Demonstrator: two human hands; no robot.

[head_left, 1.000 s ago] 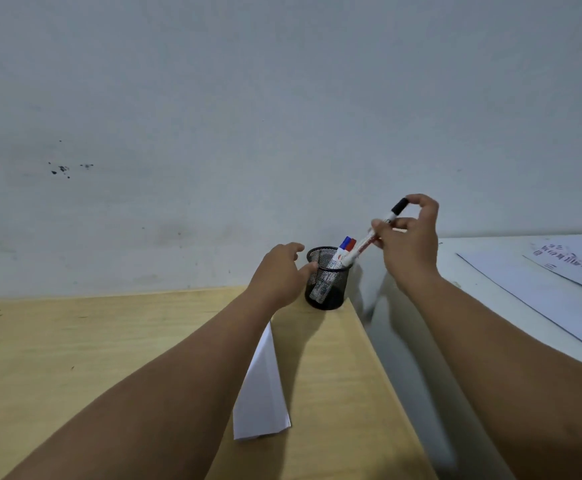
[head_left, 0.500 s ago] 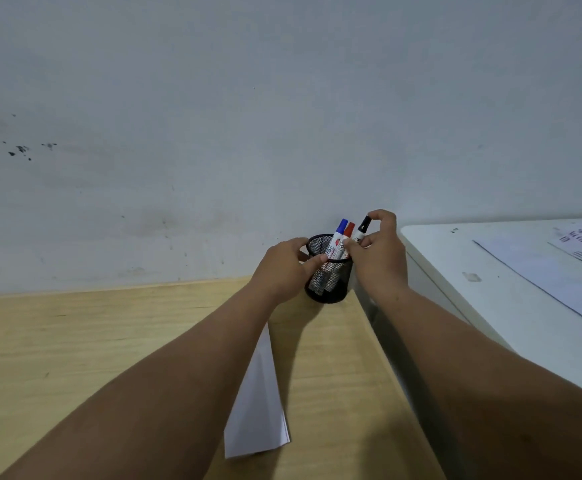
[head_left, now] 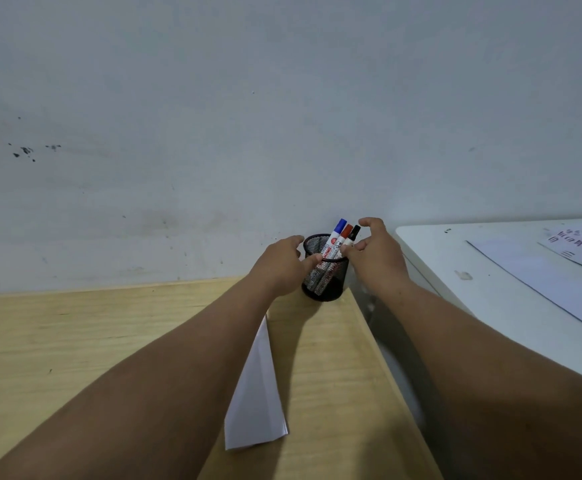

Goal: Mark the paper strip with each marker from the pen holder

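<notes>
The black mesh pen holder (head_left: 325, 271) stands at the wooden desk's (head_left: 75, 341) far right corner, about 12 o'clock from the paper strip (head_left: 256, 393), which lies flat and partly under the left forearm. The left hand (head_left: 277, 268) cups the holder's 9 o'clock side, thumb on the rim. The right hand (head_left: 374, 252) sits at its 3 o'clock side, fingers loosely curled around the black marker (head_left: 353, 233); I cannot tell whether it grips or has released. Blue marker (head_left: 338, 230) and red marker (head_left: 345, 233) lean beside it.

Wood table (head_left: 75, 341) w/ pen holder (head_left: 324, 282), paper strip (head_left: 258, 393).
</notes>
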